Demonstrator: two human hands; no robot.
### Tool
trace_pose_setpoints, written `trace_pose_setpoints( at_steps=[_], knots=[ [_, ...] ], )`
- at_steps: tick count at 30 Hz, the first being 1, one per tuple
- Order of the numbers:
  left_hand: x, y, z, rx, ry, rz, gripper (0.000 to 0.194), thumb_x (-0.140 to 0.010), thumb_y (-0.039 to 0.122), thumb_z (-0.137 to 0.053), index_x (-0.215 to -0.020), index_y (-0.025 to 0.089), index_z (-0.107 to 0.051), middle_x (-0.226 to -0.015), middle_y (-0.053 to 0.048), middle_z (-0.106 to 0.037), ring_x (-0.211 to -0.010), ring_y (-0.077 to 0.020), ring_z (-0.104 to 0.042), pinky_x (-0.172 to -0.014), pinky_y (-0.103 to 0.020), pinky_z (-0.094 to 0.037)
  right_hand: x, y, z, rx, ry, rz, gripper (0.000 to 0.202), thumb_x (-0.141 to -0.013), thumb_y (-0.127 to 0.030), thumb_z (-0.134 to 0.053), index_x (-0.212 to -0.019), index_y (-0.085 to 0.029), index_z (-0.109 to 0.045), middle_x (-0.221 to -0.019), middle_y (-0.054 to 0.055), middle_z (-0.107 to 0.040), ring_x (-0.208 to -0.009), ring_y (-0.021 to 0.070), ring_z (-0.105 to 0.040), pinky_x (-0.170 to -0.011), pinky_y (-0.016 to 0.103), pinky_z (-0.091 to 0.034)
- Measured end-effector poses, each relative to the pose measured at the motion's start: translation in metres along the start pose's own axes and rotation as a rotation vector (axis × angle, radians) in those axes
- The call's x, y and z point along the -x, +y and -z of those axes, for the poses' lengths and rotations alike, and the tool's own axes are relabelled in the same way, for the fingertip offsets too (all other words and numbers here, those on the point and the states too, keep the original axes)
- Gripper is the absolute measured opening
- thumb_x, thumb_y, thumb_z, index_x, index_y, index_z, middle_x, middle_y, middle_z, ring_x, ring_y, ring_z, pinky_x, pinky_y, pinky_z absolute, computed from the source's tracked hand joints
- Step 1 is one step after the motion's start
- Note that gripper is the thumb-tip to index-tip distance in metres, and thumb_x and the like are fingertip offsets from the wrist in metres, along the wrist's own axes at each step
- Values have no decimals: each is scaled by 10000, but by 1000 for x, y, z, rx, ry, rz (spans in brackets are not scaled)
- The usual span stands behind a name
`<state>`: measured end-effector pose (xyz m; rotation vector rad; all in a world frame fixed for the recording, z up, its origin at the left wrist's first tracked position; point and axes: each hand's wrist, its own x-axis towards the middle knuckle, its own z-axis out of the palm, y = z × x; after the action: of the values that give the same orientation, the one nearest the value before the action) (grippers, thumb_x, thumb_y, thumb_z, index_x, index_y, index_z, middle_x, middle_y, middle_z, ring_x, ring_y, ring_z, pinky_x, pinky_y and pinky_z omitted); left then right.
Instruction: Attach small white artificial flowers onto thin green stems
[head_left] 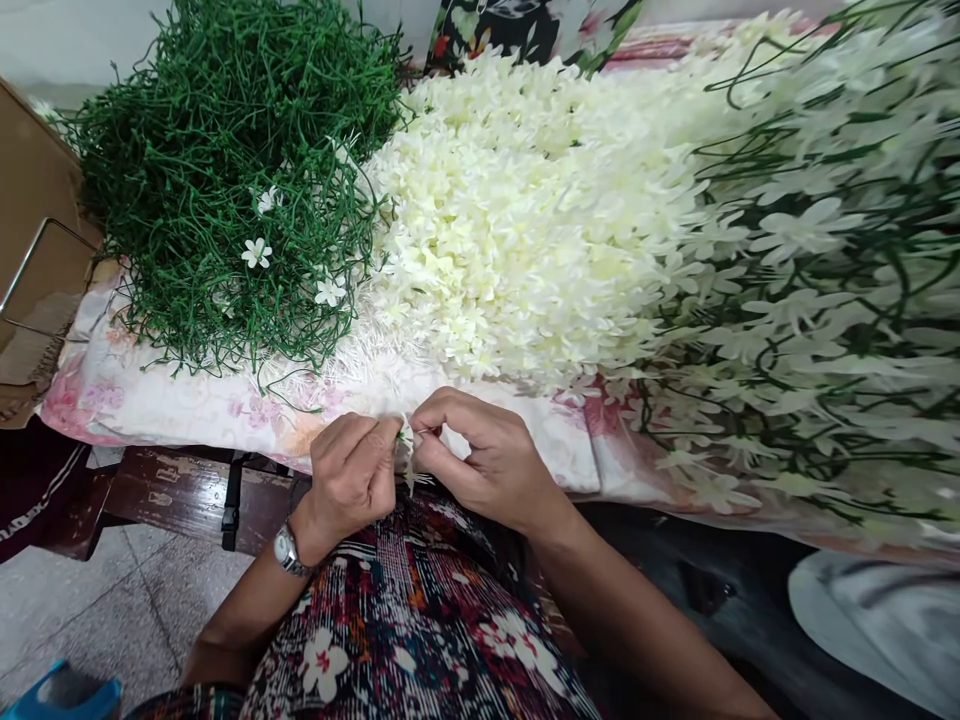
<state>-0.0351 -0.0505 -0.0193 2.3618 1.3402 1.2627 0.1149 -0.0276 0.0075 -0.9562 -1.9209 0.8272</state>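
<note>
Low in front of my body, my left hand [352,468] is closed in a pinch on a green plastic stem, of which only a bit of the tip shows. Just to its right, my right hand [487,455] pinches a thin white stamen between thumb and forefinger. Between the two sets of fingertips is a small white artificial flower [409,462], partly hidden by them. Behind my hands lie a scatter of white stamens [375,345], a big heap of loose cream-white petals [517,220] and, at left, a tangled heap of green plastic stems [240,130].
A floral cloth [187,405] covers the work surface. Finished white flowers on green stems [810,240] are piled at right, hanging over the front edge. A cardboard box [34,240] stands at far left. A wooden bench [172,495] is below.
</note>
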Motion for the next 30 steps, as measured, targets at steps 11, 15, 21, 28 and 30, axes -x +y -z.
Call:
trace_pose_setpoints(
  at_steps=[11,15,21,28,30],
  knots=[
    [-2,3,2,196,-62,208,205,-742,57,-447,-899,128,-557,-708,-50,-555,-636,-113,-504,-568,-243,-429,3,3,-3,36,47,15,92,-710,-76,-448,-709,-155,-495,-646,-1,-504,-599,76,-473,-555,223,-399],
    [-2,0,1,176,-62,141,207,-742,49,-433,-898,126,-545,-703,-49,-549,-627,-110,-493,-555,-237,-427,2,2,-2,23,39,-17,93,-715,-87,-446,-707,-159,-503,-646,-5,-511,-590,73,-476,-555,222,-401],
    [-2,-4,-4,140,-28,62,191,-744,54,-424,-887,123,-531,-685,-48,-552,-604,-106,-474,-528,-232,-411,1,3,-4,0,34,-61,91,-711,-96,-449,-679,-163,-502,-635,-13,-512,-583,71,-475,-547,218,-389],
    [-5,-5,-7,203,-35,95,129,-750,42,-411,-779,127,-504,-615,-18,-479,-558,-91,-404,-486,-219,-344,-1,7,-10,50,83,-25,85,-713,-89,-455,-668,-154,-488,-599,-19,-489,-549,59,-451,-524,203,-380],
    [-5,-5,-8,204,-28,99,124,-745,35,-412,-723,133,-484,-587,-4,-439,-542,-87,-376,-477,-219,-321,-2,9,-12,62,82,-4,84,-714,-86,-456,-667,-149,-485,-597,-16,-488,-552,59,-449,-525,202,-382]
  ],
)
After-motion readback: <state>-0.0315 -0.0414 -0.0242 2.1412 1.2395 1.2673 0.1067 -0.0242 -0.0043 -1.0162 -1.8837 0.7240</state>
